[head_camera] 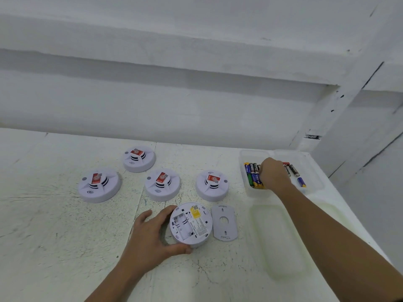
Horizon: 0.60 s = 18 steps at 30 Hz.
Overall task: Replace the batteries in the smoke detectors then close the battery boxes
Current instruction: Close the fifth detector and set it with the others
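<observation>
Gripping the upturned round white plastic smoke detector (192, 224) by its rim with the left hand (150, 238), thumb on the near side, fingers curled round the far side. Sitting low on the scuffed white table (54, 225), battery bay uncovered and facing up. Just right of it, the flat white cover plate (224, 223). Further back, four more white detectors with red stickers (162, 185), all dome-side up.

Reaching with the right hand (273, 174) into the clear plastic tray (243, 158) of mixed batteries (253, 176) at the far right. Fingertips buried among them, so can't tell whether pinching one or not. Right beside it, a second clear tray (316, 184) with a few cells, and nearer, a clear plastic lid (281, 240) lying flat.
</observation>
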Tool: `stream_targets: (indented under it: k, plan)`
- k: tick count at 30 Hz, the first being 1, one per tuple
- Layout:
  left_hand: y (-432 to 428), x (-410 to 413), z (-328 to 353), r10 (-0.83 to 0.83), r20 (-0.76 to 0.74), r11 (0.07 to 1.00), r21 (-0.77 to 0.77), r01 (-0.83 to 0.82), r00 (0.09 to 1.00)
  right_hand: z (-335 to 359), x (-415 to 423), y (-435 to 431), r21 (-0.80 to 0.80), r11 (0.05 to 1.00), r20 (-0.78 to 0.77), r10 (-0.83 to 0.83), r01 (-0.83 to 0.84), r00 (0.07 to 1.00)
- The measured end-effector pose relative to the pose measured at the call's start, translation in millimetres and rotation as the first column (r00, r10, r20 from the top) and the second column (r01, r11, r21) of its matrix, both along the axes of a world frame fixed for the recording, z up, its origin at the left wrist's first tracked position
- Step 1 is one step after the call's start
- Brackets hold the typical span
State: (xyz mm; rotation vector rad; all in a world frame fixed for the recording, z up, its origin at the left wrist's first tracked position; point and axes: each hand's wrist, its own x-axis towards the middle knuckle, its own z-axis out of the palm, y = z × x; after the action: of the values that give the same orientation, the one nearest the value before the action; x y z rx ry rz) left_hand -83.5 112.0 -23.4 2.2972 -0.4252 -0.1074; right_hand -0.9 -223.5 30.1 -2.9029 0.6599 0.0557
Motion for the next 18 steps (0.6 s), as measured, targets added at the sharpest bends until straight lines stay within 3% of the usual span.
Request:
stream_targets:
  k: [4,8,11,13,16,18]
  plan:
    - [-1.1,-1.9,4.3,0.0,0.004,1.0,-0.008,0.0,1.0,1.5,0.3,-9.5,0.093,0.996,0.035,-0.02,0.017,0.999]
    - [0.6,0.0,-1.4,-0.018,0.015,1.0,0.003,0.018,1.0,9.3,-1.0,-16.4,0.251,0.967,0.165,-0.082,0.039,0.983]
    - [0.4,0.6,-3.9,-0.02,0.035,1.0,0.014,0.02,0.999,21.5,-5.4,-22.8,0.525,0.85,0.261,-0.206,0.04,0.943]
    - [0.4,0.1,-3.8,-0.014,0.035,1.0,0.006,0.014,0.999,30.3,-8.4,-34.5,0.625,0.778,0.299,-0.304,0.055,0.905]
    - [0.8,1.7,-7.1,-0.011,0.036,1.0,0.008,0.011,0.999,39.3,-13.6,-60.2,0.512,0.847,0.306,-0.335,0.143,0.891]
    - [1.3,2.9,-10.8,-0.005,0.037,1.0,0.016,0.005,0.999,39.2,-14.0,-78.8,0.412,0.89,0.223,-0.307,0.196,0.925]
